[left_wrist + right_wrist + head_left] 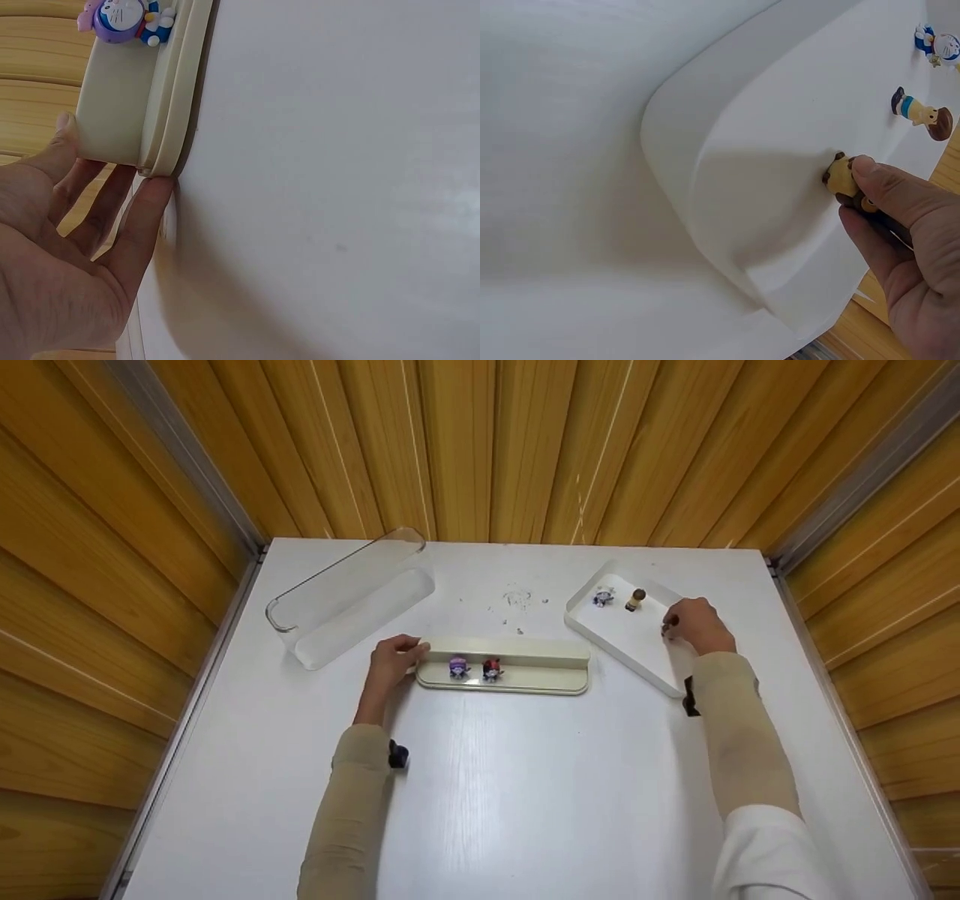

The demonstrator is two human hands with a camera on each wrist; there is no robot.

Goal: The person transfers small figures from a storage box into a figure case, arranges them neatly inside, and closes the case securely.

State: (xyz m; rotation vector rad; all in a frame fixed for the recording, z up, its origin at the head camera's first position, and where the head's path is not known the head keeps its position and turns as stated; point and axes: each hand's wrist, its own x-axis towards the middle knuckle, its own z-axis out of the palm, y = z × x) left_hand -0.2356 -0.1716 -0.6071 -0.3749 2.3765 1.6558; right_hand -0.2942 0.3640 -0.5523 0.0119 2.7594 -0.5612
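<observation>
A long cream display base lies mid-table, and my left hand grips its left end between thumb and fingers. On it stand a purple-hooded figurine and a red-and-black figurine. Over the white tray at the right, my right hand pinches a small brown-and-yellow figurine between thumb and finger. The fingers partly cover that figurine. Two others are in the same tray: a white-and-blue figurine and a brown-haired figurine.
A clear plastic cover lies at the back left of the white table. Dark specks mark the tabletop behind the base. Wood-look panels wall in the back and both sides.
</observation>
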